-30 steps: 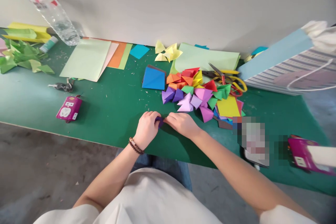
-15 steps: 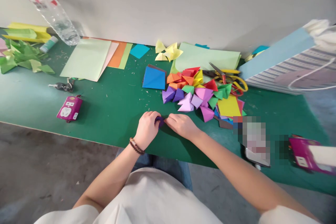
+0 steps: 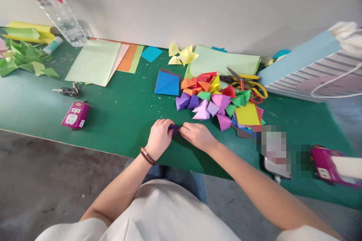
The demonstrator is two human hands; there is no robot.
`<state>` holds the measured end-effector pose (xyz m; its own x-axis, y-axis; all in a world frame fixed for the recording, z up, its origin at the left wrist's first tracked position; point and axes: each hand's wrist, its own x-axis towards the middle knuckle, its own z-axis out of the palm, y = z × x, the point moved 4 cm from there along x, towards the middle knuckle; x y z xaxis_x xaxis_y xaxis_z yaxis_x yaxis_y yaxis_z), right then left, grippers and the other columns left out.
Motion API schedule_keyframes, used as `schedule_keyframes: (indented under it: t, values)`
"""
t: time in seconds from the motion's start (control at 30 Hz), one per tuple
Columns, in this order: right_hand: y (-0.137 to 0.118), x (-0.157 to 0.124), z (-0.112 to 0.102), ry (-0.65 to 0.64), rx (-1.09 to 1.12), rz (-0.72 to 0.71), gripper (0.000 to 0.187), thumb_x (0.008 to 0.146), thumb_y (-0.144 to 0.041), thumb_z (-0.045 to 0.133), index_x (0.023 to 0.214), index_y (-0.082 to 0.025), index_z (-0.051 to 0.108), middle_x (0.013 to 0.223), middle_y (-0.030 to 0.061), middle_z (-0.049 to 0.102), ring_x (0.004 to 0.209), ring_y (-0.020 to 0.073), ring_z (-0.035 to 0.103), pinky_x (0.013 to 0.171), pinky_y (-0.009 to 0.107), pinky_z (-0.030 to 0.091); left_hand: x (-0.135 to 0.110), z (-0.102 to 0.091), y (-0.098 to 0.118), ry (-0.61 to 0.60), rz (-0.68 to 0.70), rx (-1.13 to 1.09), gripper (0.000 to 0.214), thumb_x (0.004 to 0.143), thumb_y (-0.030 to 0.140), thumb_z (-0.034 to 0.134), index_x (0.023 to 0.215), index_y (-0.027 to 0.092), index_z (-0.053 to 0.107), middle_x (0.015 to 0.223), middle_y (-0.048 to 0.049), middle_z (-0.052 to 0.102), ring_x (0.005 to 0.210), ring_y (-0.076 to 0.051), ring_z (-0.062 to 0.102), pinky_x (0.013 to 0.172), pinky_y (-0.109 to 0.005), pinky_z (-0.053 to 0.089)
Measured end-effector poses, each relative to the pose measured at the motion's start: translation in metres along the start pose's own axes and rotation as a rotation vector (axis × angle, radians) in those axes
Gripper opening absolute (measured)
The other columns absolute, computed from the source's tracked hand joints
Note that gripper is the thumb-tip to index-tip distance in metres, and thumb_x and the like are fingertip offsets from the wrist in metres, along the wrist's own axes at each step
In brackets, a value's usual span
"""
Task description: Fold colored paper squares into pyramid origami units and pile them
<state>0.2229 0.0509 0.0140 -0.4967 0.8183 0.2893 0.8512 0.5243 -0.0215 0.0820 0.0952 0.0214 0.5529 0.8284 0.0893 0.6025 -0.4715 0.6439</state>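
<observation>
A small folded piece of dark purple paper [image 3: 174, 130] is held just above the front part of the green table. My left hand [image 3: 160, 138], wearing a beaded bracelet, has its fingers closed around the left side of the paper. My right hand [image 3: 197, 136] is pinched at the paper's right edge, its fingertips partly hidden. Much of the paper is covered by my left fingers. Beyond my hands lies a cluster of folded paper pieces [image 3: 212, 99] in purple, pink, orange, red, yellow and green. A stack of blue paper squares [image 3: 167, 83] is left of that cluster.
Scissors [image 3: 243, 83] and a yellow paper square [image 3: 247, 114] lie right of the cluster. A striped paper bag [image 3: 308, 69] and phone [image 3: 275, 158] are farther right. At left are a magenta power socket [image 3: 75, 115], keys [image 3: 68, 90], pale green sheets [image 3: 94, 62] and a plastic bottle [image 3: 53, 5].
The view has shifted very slightly. Both hands stay in nearly the same place, and a little more of the purple paper shows between them.
</observation>
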Motion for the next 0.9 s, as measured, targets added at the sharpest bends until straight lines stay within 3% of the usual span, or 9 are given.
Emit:
schedule_keyframes:
  t: [0.2, 0.4, 0.67, 0.77, 0.83, 0.9]
  values:
    - [-0.003, 0.005, -0.007, -0.047, 0.011, 0.073, 0.025, 0.094, -0.017, 0.045, 0.074, -0.018, 0.059, 0.066, 0.0001, 0.054, 0.055, 0.0108, 0.048, 0.052, 0.026, 0.026, -0.001, 0.001, -0.001, 0.017, -0.002, -0.006, 0.019, 0.081, 0.005, 0.054, 0.091, 0.019, 0.061, 0.089, -0.0034, 0.067, 0.087, -0.02, 0.059, 0.083, -0.034, 0.048]
    - [-0.012, 0.0, -0.001, 0.013, 0.033, 0.129, 0.031, 0.097, -0.022, 0.042, 0.072, -0.017, 0.059, 0.065, 0.002, 0.056, 0.054, 0.012, 0.05, 0.054, 0.027, 0.028, -0.002, 0.001, -0.001, 0.02, -0.005, -0.02, 0.02, 0.081, 0.004, 0.054, 0.091, 0.019, 0.062, 0.089, -0.0038, 0.067, 0.087, -0.02, 0.059, 0.084, -0.035, 0.048]
    - [-0.028, -0.003, 0.001, 0.058, 0.18, 0.14, 0.026, 0.096, -0.023, 0.046, 0.076, -0.018, 0.061, 0.066, 0.0013, 0.062, 0.057, 0.0117, 0.056, 0.055, 0.025, 0.037, -0.003, 0.001, -0.003, 0.035, -0.038, -0.095, 0.021, 0.079, 0.003, 0.056, 0.091, 0.019, 0.063, 0.09, -0.0038, 0.067, 0.089, -0.021, 0.059, 0.086, -0.035, 0.048]
    - [-0.007, -0.007, -0.009, 0.228, 0.415, 0.398, 0.02, 0.094, -0.03, 0.052, 0.079, -0.019, 0.06, 0.07, 0.0014, 0.063, 0.059, 0.012, 0.058, 0.057, 0.024, 0.043, -0.003, -0.003, -0.004, 0.067, -0.06, -0.153, 0.017, 0.079, 0.004, 0.059, 0.086, 0.019, 0.064, 0.087, -0.0023, 0.068, 0.087, -0.019, 0.061, 0.084, -0.033, 0.049]
    - [0.016, -0.009, -0.019, 0.417, 0.698, 0.693, 0.016, 0.092, -0.035, 0.054, 0.089, -0.02, 0.059, 0.074, 0.0013, 0.062, 0.056, 0.0118, 0.056, 0.054, 0.025, 0.046, 0.001, -0.011, -0.001, 0.108, -0.071, -0.202, 0.015, 0.079, 0.006, 0.061, 0.083, 0.019, 0.065, 0.084, -0.0006, 0.069, 0.081, -0.016, 0.063, 0.078, -0.028, 0.051]
    - [0.031, -0.002, -0.031, 0.5, 0.977, 0.827, 0.022, 0.09, -0.04, 0.055, 0.102, -0.021, 0.055, 0.078, 0.0009, 0.062, 0.054, 0.0114, 0.056, 0.051, 0.026, 0.047, 0.011, -0.025, 0.007, 0.167, -0.069, -0.25, 0.011, 0.08, 0.009, 0.062, 0.084, 0.019, 0.064, 0.083, 0.0003, 0.07, 0.075, -0.013, 0.064, 0.07, -0.024, 0.051]
